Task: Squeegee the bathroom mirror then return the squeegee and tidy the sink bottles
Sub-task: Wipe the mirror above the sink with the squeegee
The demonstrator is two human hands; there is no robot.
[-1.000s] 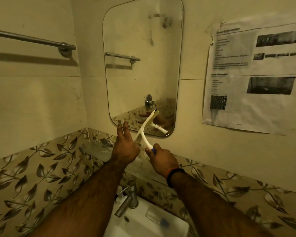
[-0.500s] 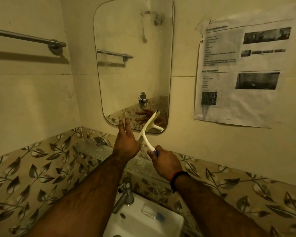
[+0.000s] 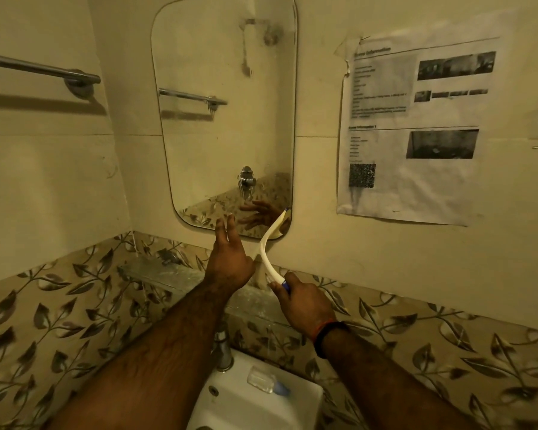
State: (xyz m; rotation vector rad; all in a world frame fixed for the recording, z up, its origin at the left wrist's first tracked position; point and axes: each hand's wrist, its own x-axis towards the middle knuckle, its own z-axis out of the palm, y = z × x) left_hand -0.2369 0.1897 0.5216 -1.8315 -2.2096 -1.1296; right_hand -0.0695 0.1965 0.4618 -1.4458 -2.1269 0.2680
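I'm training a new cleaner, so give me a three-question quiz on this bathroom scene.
1. True or false: the right hand grips the squeegee.
2. Where does the clear bottle lie? A) on the sink B) on the towel bar C) on the glass shelf
3. Fill in: the squeegee's blade end is at the mirror's lower ______ corner.

Key: 1 true; 2 A; 3 right.

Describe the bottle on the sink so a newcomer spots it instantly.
Start at the white sink under the mirror. On its back rim, right of the chrome tap, a small bottle lies on its side. It alone is clear with a blue cap.
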